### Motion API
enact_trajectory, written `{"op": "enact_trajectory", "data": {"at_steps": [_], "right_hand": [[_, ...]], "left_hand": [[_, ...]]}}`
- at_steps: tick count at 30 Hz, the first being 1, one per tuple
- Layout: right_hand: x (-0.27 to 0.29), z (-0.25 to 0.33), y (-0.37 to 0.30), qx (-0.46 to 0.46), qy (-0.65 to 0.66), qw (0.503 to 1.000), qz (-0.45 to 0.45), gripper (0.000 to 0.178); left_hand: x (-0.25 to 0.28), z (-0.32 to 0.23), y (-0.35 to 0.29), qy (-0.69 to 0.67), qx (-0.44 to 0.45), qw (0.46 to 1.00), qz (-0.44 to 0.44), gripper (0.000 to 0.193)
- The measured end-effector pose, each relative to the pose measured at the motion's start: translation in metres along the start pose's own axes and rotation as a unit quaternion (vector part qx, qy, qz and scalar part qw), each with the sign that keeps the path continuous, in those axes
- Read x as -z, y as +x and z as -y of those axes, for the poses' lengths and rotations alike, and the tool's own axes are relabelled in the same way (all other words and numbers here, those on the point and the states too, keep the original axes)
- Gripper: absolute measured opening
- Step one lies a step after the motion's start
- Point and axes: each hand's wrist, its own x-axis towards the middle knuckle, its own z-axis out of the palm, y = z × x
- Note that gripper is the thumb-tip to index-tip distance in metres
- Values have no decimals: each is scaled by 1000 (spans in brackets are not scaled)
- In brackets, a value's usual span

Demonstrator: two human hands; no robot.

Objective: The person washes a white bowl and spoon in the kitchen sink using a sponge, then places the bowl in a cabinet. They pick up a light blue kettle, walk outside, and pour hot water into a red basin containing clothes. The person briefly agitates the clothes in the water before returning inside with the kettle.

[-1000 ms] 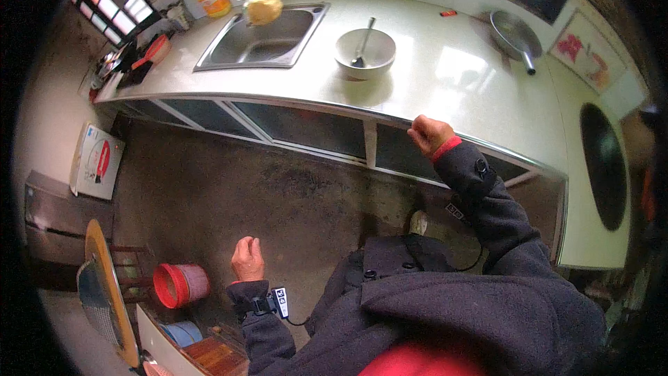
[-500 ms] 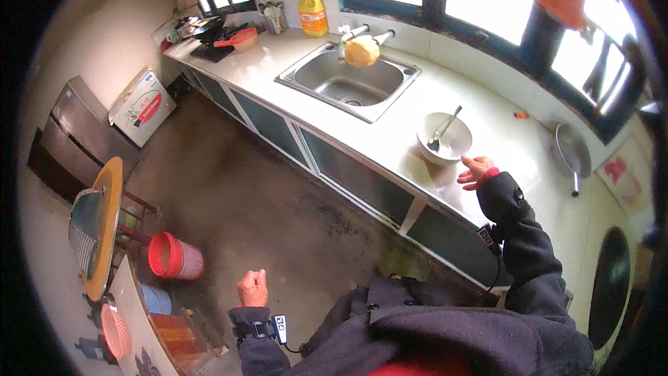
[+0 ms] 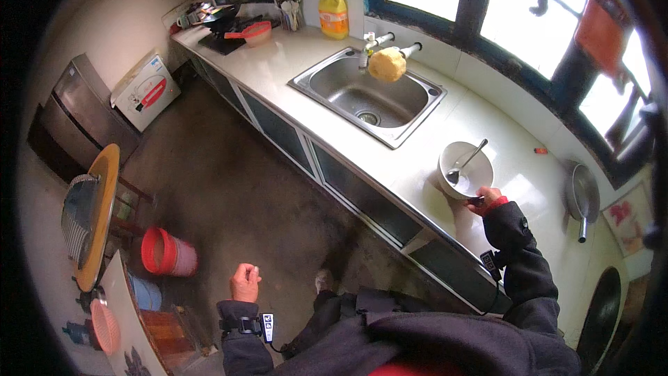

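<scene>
A white bowl (image 3: 451, 161) with a metal spoon (image 3: 474, 154) leaning in it stands on the counter, right of the sink. My right hand (image 3: 490, 200) is at the bowl's near right edge, its fingers closed there on the bowl. A small dark part shows at the fingertips; I cannot make out whether it is a handle or shadow. My left hand (image 3: 245, 283) hangs over the floor, away from the counter, fingers curled in loosely and nothing visible in them.
A steel sink (image 3: 396, 136) is set in the white counter (image 3: 417, 160), a yellow lump (image 3: 387, 65) hanging by its taps. A pan (image 3: 583, 191) leans at the right wall. A yellow jug (image 3: 334, 14) stands farther back. At left are a red bucket (image 3: 167, 252) and round-topped table (image 3: 104, 216).
My right hand has gone from open beside the bowl to closed at its edge. My left hand stays low, fingers curled. The view has shifted, moving the counter rightward and down in the picture.
</scene>
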Motion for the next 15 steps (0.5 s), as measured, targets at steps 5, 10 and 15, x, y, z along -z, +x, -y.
{"op": "enact_trajectory", "data": {"at_steps": [5, 10, 15], "right_hand": [[-9, 38, 35, -268, 298, 901, -166, 18], [-25, 106, 88, -236, 356, 890, -158, 21], [-33, 188, 122, -278, 405, 856, -162, 24]], "left_hand": [[41, 12, 94, -182, 59, 981, 11, 11], [85, -34, 243, -320, 85, 943, 27, 17], [69, -118, 342, -325, 52, 914, 238, 24]]}}
